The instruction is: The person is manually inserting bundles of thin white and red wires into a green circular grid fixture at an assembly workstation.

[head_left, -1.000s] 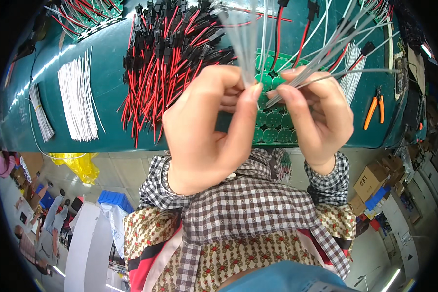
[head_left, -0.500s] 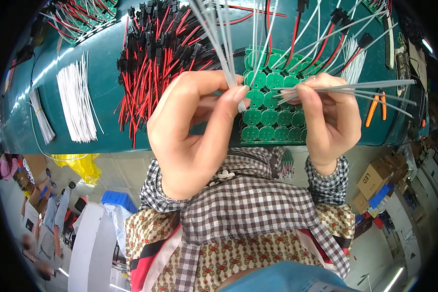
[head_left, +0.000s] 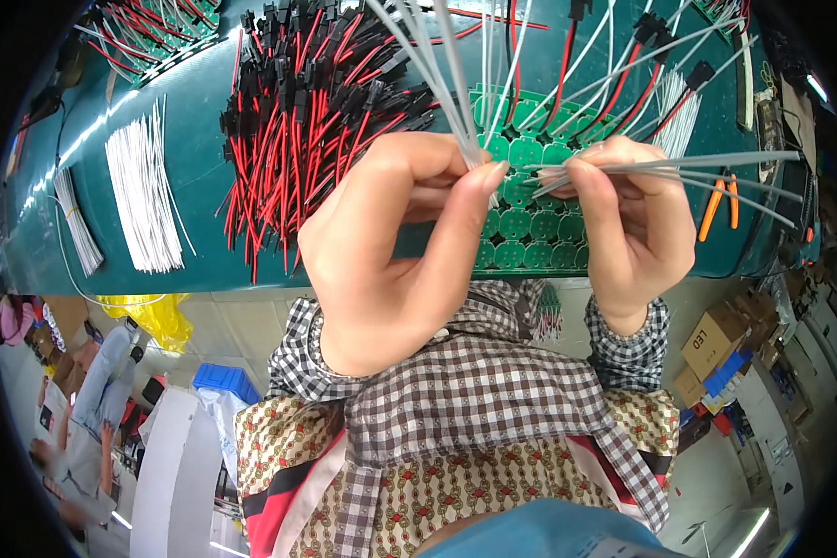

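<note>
Your left hand [head_left: 395, 246] is raised close to the camera, thumb and fingers pinched shut on a bundle of thin grey wires [head_left: 428, 65] that fans upward and away from you. Your right hand [head_left: 628, 219] sits just beside it, clamped on a second bunch of grey wires [head_left: 707, 167] that points out to the right. The two hands nearly meet at the fingertips.

Below them lies a teal workbench [head_left: 195, 112]. On it, under your hands, rests a green panel of round circuit boards [head_left: 521, 232]. To the left is a heap of red and black leads with black connectors [head_left: 298, 121], then two bundles of short white wires [head_left: 144, 200]. Orange-handled cutters [head_left: 721, 200] lie at the right. Your checked sleeves [head_left: 456, 372] fill the lower middle.
</note>
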`<action>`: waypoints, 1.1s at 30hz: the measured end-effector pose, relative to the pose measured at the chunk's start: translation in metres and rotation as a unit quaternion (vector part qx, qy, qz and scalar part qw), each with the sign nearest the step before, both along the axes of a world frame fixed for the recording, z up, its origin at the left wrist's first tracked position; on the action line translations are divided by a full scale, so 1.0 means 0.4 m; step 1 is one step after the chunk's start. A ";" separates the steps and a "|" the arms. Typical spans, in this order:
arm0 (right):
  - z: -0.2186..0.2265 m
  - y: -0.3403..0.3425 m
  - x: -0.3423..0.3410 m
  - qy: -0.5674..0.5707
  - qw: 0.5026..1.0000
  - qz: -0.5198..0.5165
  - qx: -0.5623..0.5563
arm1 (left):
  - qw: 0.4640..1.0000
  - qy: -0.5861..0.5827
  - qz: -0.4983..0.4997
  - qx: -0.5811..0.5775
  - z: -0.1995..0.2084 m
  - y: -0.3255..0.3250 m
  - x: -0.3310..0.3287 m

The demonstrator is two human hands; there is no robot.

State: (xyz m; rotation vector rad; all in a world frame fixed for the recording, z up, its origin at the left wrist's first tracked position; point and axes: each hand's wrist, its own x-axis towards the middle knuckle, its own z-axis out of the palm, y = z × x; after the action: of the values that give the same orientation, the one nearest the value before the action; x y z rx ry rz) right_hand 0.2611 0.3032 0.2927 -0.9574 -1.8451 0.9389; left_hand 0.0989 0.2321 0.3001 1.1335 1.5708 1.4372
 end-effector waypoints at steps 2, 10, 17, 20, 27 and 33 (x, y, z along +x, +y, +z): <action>-0.002 -0.001 0.000 0.000 1.000 0.000 -0.002 | 1.000 -0.004 0.004 0.002 -0.004 0.002 0.004; -0.005 0.000 -0.002 0.026 1.000 -0.012 -0.014 | 1.000 0.015 0.003 0.012 -0.012 0.009 0.009; 0.010 0.017 -0.008 -0.028 0.999 0.034 0.027 | 0.998 0.047 0.007 0.034 -0.019 0.015 0.015; 0.014 0.027 -0.016 -0.080 0.993 0.049 0.071 | 0.997 0.063 0.014 0.033 -0.021 0.013 0.019; 0.032 0.034 -0.016 -0.142 0.983 0.078 0.089 | 0.989 0.126 -0.005 0.074 -0.024 0.025 0.018; 0.028 0.036 -0.005 -0.154 0.982 0.073 0.079 | 0.983 0.176 0.001 0.055 -0.011 0.031 0.022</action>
State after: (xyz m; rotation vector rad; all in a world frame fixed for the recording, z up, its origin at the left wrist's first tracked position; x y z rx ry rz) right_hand 0.2593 0.3175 0.3039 -0.9173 -2.2409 0.7468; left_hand 0.1078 0.2444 0.2955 1.5179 1.7439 1.3950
